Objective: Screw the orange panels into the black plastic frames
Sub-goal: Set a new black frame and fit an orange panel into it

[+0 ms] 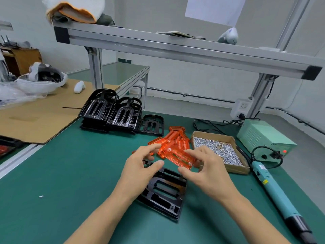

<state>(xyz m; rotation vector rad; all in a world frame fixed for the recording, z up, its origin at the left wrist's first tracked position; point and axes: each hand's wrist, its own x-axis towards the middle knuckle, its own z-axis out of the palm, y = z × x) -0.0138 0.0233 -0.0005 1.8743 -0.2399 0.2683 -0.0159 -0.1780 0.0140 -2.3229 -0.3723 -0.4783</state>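
A translucent orange panel is held above the green mat, tilted. My right hand pinches its right end between thumb and fingers. My left hand has its fingertips at the panel's left end, fingers spread and slightly curled. A black plastic frame lies flat on the mat just below both hands, partly hidden by my left hand. A heap of more orange panels lies behind the held one. Stacks of black frames stand at the back left.
A cardboard tray of small silver screws sits right of the panels. A teal electric screwdriver lies along the right side, cabled to a pale green power box. A cardboard sheet covers the left bench. One loose screw lies at front left.
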